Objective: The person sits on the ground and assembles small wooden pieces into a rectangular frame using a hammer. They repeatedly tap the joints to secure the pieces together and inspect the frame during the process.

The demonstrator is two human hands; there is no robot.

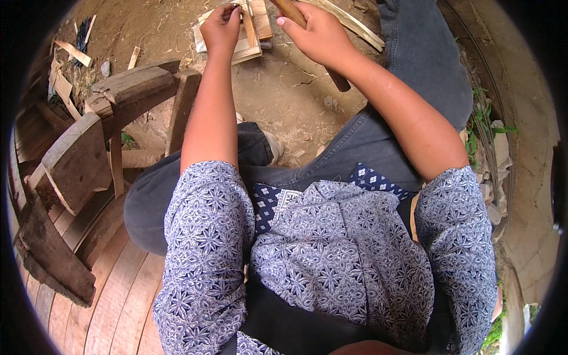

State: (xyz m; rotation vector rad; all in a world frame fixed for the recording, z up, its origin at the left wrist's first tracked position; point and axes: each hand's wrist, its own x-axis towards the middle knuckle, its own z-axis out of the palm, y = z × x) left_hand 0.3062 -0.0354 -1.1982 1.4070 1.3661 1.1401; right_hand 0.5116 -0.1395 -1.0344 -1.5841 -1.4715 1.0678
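Observation:
My right hand is wrapped round a wooden tool handle, which slants from the top edge down past my wrist. The tool's head lies beyond the top of the picture, so its kind does not show. At the top centre, my left hand is closed in a pinch, fingertips on a small dark thing too tiny to make out. Beside and beneath that hand, several pale wooden pieces sit on the ground, stacked or joined. A narrow brown strip runs across them, just right of my fingers.
On the left stands a rough frame of dark, weathered wood, above pale planks. Offcuts and a stone lie on the dirt floor. A long wood strip rests behind my right hand. Folded legs flank the ground.

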